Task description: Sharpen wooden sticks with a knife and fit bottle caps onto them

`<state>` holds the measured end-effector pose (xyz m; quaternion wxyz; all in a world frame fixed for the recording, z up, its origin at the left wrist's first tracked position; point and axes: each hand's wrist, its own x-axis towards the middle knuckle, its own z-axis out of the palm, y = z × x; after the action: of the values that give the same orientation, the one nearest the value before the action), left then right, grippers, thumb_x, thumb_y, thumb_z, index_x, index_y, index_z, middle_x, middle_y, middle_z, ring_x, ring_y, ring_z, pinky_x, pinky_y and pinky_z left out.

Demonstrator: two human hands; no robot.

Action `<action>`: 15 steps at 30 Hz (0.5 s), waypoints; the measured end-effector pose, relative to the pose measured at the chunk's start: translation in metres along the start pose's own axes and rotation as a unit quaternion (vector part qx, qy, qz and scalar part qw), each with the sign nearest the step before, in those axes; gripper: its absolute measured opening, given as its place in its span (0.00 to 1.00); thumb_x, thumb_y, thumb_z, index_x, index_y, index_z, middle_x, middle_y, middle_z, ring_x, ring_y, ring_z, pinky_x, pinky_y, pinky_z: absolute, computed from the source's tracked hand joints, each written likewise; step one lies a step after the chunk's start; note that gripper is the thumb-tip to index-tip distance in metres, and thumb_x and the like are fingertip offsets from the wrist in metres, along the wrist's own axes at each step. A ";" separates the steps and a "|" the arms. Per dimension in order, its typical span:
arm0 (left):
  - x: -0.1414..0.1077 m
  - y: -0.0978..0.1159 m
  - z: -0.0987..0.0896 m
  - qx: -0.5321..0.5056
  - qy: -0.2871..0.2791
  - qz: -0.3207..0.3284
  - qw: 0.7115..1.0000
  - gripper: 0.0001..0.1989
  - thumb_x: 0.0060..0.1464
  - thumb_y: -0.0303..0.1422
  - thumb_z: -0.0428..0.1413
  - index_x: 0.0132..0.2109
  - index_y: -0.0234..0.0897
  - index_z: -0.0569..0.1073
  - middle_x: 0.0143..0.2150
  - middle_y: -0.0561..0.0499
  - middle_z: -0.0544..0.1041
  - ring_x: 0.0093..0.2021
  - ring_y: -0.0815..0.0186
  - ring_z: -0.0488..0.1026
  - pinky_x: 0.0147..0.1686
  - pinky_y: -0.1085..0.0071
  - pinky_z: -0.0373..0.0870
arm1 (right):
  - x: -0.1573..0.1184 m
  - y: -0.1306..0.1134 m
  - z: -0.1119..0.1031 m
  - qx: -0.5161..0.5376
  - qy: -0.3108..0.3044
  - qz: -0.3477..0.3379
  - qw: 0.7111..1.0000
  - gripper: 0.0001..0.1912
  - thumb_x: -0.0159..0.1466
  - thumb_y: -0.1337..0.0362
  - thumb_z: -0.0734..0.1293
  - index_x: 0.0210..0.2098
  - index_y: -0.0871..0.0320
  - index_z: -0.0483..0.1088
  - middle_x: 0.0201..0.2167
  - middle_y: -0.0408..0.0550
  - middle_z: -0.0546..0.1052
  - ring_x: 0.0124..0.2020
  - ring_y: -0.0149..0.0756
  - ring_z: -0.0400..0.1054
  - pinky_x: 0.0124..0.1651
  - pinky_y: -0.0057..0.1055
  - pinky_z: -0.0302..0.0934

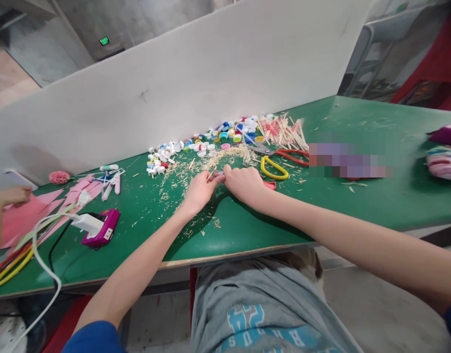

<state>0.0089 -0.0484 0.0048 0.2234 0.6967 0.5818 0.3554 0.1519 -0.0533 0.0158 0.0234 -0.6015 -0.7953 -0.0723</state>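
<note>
My left hand (200, 190) and my right hand (245, 182) meet over the green table (225, 230). The fingers of my left hand are pinched together, with a small pale tip showing between them. My right hand is curled closed against the left fingertips. What lies between the two hands is too small and too covered to make out. Thin wood shavings (176, 196) lie scattered around and beyond both hands. A red object (270, 185) shows partly beside my right wrist. Scissors with red and yellow handles (274, 168) lie just past that hand.
Bottle caps (223, 137) and wooden sticks (284, 130) are heaped along the white partition (196, 83). To the left are a purple power socket (101, 230) with a white cable, pink paper (45, 201), and another person's hand (17, 195). Pouches (446, 157) lie far right.
</note>
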 end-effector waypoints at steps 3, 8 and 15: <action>0.001 -0.002 0.000 0.003 0.000 0.001 1.000 0.28 0.53 0.54 0.57 0.22 0.39 0.54 0.19 0.58 0.57 0.22 0.72 0.50 0.25 0.70 0.42 | -0.001 -0.002 0.000 0.004 -0.004 0.005 1.000 0.20 0.68 0.55 0.65 0.54 0.61 0.67 0.48 0.52 0.73 0.44 0.36 0.70 0.46 0.39 0.69; -0.001 -0.004 0.003 0.008 0.008 0.013 1.000 0.27 0.55 0.51 0.57 0.22 0.39 0.54 0.19 0.58 0.57 0.22 0.72 0.49 0.26 0.70 0.43 | 0.001 -0.001 0.003 0.008 -0.010 0.013 1.000 0.21 0.68 0.55 0.65 0.54 0.61 0.67 0.49 0.52 0.73 0.45 0.37 0.70 0.46 0.40 0.69; -0.005 0.006 0.010 -0.018 0.025 0.044 0.999 0.24 0.58 0.46 0.56 0.26 0.39 0.53 0.21 0.59 0.55 0.24 0.71 0.51 0.28 0.71 0.47 | 0.004 0.009 0.003 -0.001 -0.013 0.036 0.999 0.19 0.68 0.54 0.64 0.52 0.60 0.68 0.47 0.51 0.73 0.44 0.35 0.70 0.46 0.39 0.69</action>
<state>0.0206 -0.0534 0.0015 0.2049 0.7084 0.5492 0.3930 0.1596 -0.0463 0.0147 0.0150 -0.6304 -0.7734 -0.0648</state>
